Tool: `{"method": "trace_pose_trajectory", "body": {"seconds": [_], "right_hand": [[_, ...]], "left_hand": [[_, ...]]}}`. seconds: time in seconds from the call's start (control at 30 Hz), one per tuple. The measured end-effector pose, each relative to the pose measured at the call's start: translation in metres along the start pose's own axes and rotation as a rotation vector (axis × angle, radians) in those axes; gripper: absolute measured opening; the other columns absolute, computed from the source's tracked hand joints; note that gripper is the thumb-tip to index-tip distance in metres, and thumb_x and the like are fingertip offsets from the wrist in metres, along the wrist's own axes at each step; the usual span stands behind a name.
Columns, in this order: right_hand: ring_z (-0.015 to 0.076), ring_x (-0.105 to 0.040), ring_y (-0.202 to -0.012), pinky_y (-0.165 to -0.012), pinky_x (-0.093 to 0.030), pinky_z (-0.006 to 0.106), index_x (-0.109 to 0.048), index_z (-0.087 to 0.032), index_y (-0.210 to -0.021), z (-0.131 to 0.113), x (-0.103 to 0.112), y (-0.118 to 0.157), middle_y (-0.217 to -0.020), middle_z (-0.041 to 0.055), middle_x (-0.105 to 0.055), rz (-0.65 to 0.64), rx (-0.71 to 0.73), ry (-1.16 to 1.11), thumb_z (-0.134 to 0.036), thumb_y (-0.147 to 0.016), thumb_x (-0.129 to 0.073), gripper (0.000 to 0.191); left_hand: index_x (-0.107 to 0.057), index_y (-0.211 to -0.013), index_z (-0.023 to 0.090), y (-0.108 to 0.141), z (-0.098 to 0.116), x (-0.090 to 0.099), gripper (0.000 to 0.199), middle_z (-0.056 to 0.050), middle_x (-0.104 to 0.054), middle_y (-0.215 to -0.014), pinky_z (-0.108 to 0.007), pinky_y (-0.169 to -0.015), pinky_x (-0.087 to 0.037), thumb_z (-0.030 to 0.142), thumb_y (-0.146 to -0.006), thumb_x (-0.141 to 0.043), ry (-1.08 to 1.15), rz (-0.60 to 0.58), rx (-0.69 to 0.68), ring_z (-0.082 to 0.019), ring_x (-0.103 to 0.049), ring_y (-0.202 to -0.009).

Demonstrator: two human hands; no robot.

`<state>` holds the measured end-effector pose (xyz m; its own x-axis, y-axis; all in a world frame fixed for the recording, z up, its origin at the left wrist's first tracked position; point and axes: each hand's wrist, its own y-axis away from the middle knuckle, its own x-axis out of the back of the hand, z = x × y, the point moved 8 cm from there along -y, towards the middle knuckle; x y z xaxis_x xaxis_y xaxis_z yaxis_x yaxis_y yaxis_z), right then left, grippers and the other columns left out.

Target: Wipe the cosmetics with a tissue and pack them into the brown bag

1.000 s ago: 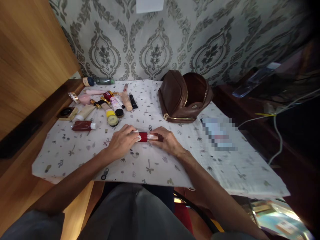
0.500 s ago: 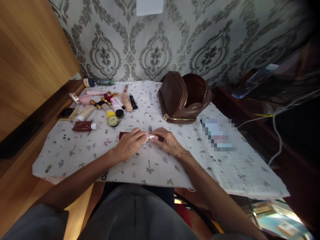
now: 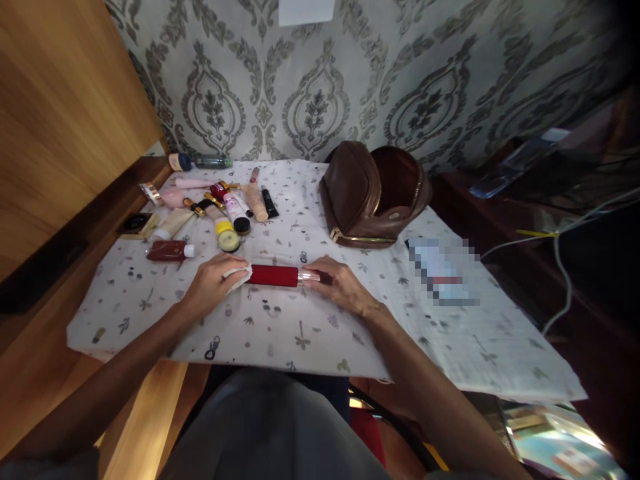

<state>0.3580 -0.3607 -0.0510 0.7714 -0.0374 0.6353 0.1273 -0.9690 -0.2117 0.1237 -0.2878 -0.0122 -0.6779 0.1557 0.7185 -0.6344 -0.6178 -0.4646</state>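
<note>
A long red cylindrical bottle (image 3: 274,276) with a shiny silvery end lies level just over the cloth in front of me. The fingers of my right hand (image 3: 340,283) pinch its shiny right end. At the opposite end, my left hand (image 3: 209,283) is closed around a crumpled white tissue (image 3: 238,276), which touches the bottle's left tip. Beyond my left hand stand and lie several cosmetics, nearest a yellow-and-clear jar (image 3: 228,237) and a dark red bottle with a white cap (image 3: 170,251).
An unzipped brown leather bag (image 3: 353,193) stands at the back, right of centre. A blurred-out flat item (image 3: 443,273) lies right of it on the patterned white cloth (image 3: 300,340). A wooden panel (image 3: 75,87) bounds the left, and a white cable (image 3: 563,287) hangs at right.
My left hand has slid left along the bottle with the tissue, uncovering its red body. My right hand stays on the shiny end.
</note>
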Motion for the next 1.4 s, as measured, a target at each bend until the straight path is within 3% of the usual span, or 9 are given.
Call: {"method": "trace_pose_trajectory", "body": {"seconds": [0.13, 0.3, 0.67, 0.8, 1.0, 1.23, 1.4], "right_hand": [[0.0241, -0.063, -0.093, -0.085, -0.049, 0.039, -0.07, -0.021, -0.105, -0.002, 0.0, 0.0, -0.099, 0.0081, -0.071, 0.015, 0.038, 0.0, -0.039, -0.087, -0.068, 0.025], [0.024, -0.063, -0.093, -0.085, -0.049, 0.039, -0.071, -0.021, -0.105, -0.002, 0.001, 0.0, -0.099, 0.009, -0.071, 0.037, 0.076, 0.008, -0.046, -0.087, -0.069, 0.031], [0.0227, -0.06, -0.086, -0.078, -0.049, 0.037, -0.071, -0.02, -0.102, -0.009, 0.003, 0.001, -0.091, 0.0085, -0.069, 0.066, 0.149, 0.058, -0.052, -0.088, -0.067, 0.036], [0.0221, -0.059, -0.083, -0.076, -0.048, 0.036, -0.07, -0.02, -0.097, -0.019, 0.004, 0.001, -0.085, 0.0077, -0.067, 0.068, 0.207, 0.069, -0.052, -0.089, -0.065, 0.034], [0.0221, -0.06, -0.085, -0.077, -0.048, 0.036, -0.07, -0.021, -0.1, -0.019, 0.003, 0.002, -0.087, 0.0066, -0.068, 0.072, 0.2, 0.06, -0.047, -0.086, -0.071, 0.03], [0.0205, -0.061, -0.087, -0.078, -0.049, 0.034, -0.069, -0.02, -0.099, -0.019, -0.004, 0.003, -0.092, 0.0062, -0.067, -0.02, 0.154, 0.08, -0.043, -0.086, -0.071, 0.027], [0.0202, -0.062, -0.086, -0.077, -0.049, 0.034, -0.07, -0.02, -0.095, -0.015, -0.005, 0.002, -0.091, 0.0063, -0.067, -0.035, 0.103, 0.063, -0.047, -0.087, -0.069, 0.029]], "left_hand": [[-0.074, -0.093, 0.019, -0.007, -0.004, -0.001, 0.024, -0.007, -0.076, -0.096, -0.035, -0.083, -0.052, 0.035, -0.096, -0.057, 0.034, -0.078, 0.083, -0.022, -0.069, -0.09], [-0.074, -0.086, 0.021, -0.021, 0.008, -0.012, 0.026, -0.006, -0.075, -0.092, -0.034, -0.081, -0.048, 0.033, -0.096, -0.054, -0.175, -0.179, 0.06, -0.023, -0.065, -0.09], [-0.071, -0.086, 0.019, -0.05, 0.069, -0.073, 0.024, -0.005, -0.072, -0.088, -0.031, -0.075, -0.046, 0.024, -0.099, -0.051, -0.277, -0.361, -0.155, -0.022, -0.061, -0.091], [-0.069, -0.084, 0.018, -0.056, 0.08, -0.085, 0.025, -0.005, -0.072, -0.089, -0.031, -0.075, -0.047, 0.025, -0.1, -0.051, -0.278, -0.402, -0.172, -0.022, -0.061, -0.092], [-0.072, -0.096, 0.021, -0.045, 0.075, -0.08, 0.02, -0.004, -0.073, -0.098, -0.033, -0.083, -0.049, 0.026, -0.1, -0.052, -0.201, -0.391, -0.194, -0.021, -0.061, -0.096], [-0.072, -0.098, 0.02, -0.02, 0.066, -0.06, 0.02, -0.006, -0.074, -0.104, -0.034, -0.082, -0.052, 0.025, -0.1, -0.053, -0.16, -0.281, -0.249, -0.021, -0.062, -0.094], [-0.072, -0.108, 0.02, -0.004, 0.056, -0.039, 0.023, -0.008, -0.074, -0.109, -0.036, -0.084, -0.054, 0.027, -0.1, -0.051, -0.145, -0.213, -0.214, -0.022, -0.063, -0.098]]}}
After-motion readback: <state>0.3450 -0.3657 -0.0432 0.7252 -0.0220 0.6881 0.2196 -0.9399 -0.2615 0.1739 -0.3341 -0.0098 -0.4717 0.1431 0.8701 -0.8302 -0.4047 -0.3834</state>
